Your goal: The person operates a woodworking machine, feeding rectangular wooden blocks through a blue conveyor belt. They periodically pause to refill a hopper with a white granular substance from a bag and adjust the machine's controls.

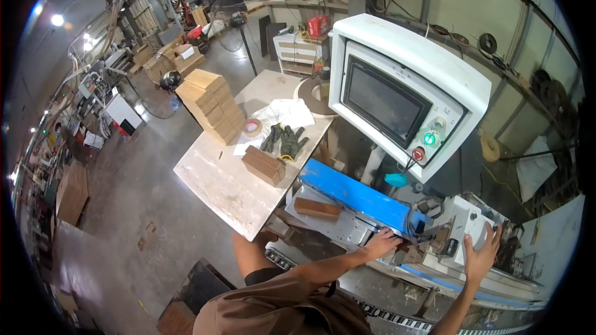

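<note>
My left hand (380, 243) lies flat, fingers together, on the metal machine bed (338, 226) beside the blue guide rail (355, 192). It holds nothing that I can see. My right hand (481, 254) is spread open against a white housing block (472, 226) on the machine's right. A small wooden block (316, 208) rests on the bed left of my left hand. Above stands a white control panel (403, 87) with a dark screen, a green button and a red button.
A pale worktable (217, 180) to the left carries stacks of wooden pieces (212, 104), a small wood stack (264, 165), dark gloves (284, 140), a tape roll (252, 127) and white cloth. The concrete floor stretches left, with cardboard boxes and machinery beyond.
</note>
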Available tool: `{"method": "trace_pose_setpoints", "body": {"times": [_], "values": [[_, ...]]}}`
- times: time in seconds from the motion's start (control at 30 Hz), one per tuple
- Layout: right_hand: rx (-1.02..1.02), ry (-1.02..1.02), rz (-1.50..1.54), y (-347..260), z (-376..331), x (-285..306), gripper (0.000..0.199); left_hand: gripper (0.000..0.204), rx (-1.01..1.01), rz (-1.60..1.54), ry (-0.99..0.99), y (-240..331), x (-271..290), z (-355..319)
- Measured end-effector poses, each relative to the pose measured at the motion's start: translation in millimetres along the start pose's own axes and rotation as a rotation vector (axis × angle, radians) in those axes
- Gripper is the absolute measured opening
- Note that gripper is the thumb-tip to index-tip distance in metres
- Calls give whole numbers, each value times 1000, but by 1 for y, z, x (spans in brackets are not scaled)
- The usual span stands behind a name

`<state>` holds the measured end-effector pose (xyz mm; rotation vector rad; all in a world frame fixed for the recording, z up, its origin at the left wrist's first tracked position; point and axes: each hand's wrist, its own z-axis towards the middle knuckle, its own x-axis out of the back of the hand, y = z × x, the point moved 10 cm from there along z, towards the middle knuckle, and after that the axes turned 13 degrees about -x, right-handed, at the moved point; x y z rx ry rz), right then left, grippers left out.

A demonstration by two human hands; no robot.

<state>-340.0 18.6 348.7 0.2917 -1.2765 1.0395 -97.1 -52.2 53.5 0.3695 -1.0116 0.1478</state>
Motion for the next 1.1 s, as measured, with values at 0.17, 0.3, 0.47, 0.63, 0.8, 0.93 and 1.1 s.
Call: {"method": "trace_pose_setpoints", "body": {"times": [0.17,0.3,0.47,0.63,0.8,0.93,1.1], "values": [[2,9,-14,4,1,-1,79,41,35,-28,34,9,-6,11],[1,24,12,6,4,6,80,39,34,25,82,6,5,15],[10,1,2,-3,4,-1,79,31,71,111,106,-7,43,-19],[1,18,6,-1,0,6,79,31,311,172,288,-29,181,-68],[27,30,-8,-3,1,4,79,59,557,373,86,-77,268,-121],[16,21,-13,-1,2,3,79,68,491,380,-105,-95,253,-146],[-12,-27,-25,3,3,-1,82,74,401,339,-290,-125,225,-163]]}}
